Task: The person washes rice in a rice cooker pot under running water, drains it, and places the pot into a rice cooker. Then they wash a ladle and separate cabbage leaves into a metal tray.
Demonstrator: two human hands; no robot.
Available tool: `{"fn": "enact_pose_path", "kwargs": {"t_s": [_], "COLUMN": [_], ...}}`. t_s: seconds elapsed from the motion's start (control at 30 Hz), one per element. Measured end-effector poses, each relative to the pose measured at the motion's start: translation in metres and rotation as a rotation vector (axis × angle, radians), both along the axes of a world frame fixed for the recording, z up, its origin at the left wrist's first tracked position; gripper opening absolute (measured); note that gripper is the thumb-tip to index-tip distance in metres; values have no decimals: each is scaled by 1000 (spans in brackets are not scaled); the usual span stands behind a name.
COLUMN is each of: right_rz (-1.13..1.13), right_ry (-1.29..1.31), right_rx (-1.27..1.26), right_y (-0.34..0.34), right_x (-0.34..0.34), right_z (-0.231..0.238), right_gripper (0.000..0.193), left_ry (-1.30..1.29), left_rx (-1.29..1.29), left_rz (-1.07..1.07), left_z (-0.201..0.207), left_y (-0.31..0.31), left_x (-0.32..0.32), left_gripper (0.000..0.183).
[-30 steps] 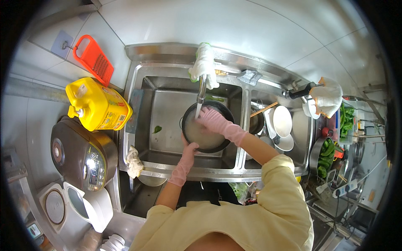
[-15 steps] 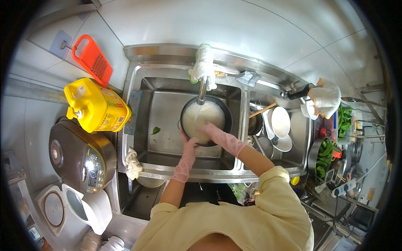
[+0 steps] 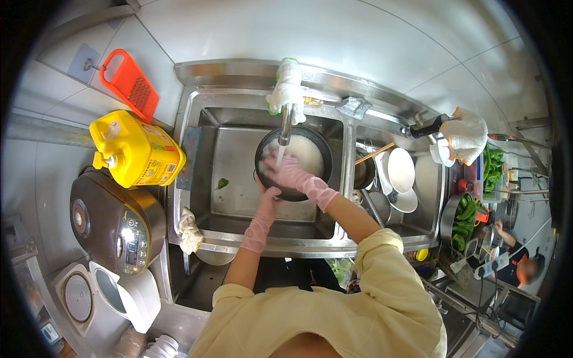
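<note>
A dark round pot (image 3: 327,156) with cloudy whitish liquid (image 3: 307,156) in it stands in the left sink basin, tilted slightly. My left hand (image 3: 267,196), in a pink glove, grips the pot's near left side, with thumb and fingers against its wall. Inside the pot is my right hand (image 3: 291,174), also pink-gloved; its fingers are blurred and partly wetted, so their pose is unclear. Above it the metal faucet (image 3: 286,126), wrapped in a white cloth (image 3: 287,83), runs water onto the right hand and into the pot.
White bowls (image 3: 400,170), chopsticks (image 3: 375,153) and pans fill the right basin (image 3: 427,212). A green leaf (image 3: 222,184) lies in the left basin. A yellow jug (image 3: 140,149), rice cooker (image 3: 113,221) and red grater (image 3: 130,86) are at left. Green peppers (image 3: 463,224) and another person (image 3: 524,267) are at right.
My right hand has moved left and up within the pot, under the water stream. The left hand stays at the pot's side. Another person has come into view at far right.
</note>
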State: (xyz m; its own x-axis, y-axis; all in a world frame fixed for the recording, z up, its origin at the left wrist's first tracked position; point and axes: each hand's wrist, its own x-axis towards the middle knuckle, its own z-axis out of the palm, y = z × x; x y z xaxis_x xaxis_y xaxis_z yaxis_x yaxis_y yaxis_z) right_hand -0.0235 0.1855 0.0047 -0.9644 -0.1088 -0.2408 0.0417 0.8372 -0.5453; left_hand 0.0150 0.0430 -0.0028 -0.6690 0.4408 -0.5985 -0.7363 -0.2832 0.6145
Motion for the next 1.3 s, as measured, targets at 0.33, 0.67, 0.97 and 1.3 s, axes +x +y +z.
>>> {"fn": "enact_pose_path", "kwargs": {"t_s": [0.33,0.67,0.97,1.3], "right_rz": [643,211,-169,-968], "right_ry": [233,-322,-638,-432], "right_rx": [723,332,-226,-1342], "right_y": [49,49,31,-2], "right_x": [21,-24,23,14], "right_z": [33,32,-11,-15], "right_gripper": [34,55,64,37], "left_ry": [66,-10,-29,-43], "left_rx": [-43,32,-65,17], "left_rz": [-62,36,26,25], "left_z": [2,3,2,2], "left_y": [-20,-13,-6,-11], "left_x": [-5,5,10,16], "left_gripper": [88,71,87,72]}}
